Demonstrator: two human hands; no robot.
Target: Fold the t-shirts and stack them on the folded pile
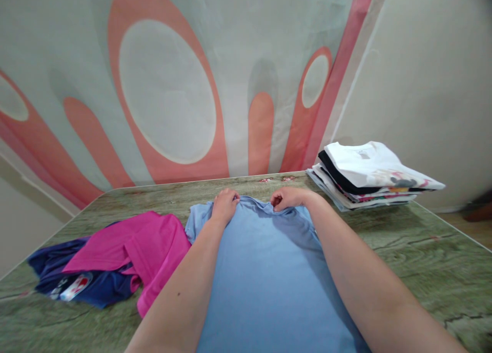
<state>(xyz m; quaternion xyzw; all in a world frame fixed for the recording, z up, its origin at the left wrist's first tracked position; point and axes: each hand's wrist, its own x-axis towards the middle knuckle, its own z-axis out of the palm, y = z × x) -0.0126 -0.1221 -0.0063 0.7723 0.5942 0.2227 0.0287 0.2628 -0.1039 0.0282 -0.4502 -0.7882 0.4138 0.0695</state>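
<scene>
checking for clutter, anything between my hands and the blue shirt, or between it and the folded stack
The left hand and right hand touch the blue shirt, nothing visible between. The right forearm crosses between shirt and folded stack.

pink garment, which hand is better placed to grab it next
Probably the left hand: it holds the blue shirt nearer the pink garment, while the right hand is closer to the folded stack.

A pale grey-green printed backdrop [234,35] with coral shapes and whitish ovals spans the upper frame, beside a plain beige wall [434,71] at upper right. Below lies a green-grey, wood-patterned bench [400,245].
</scene>
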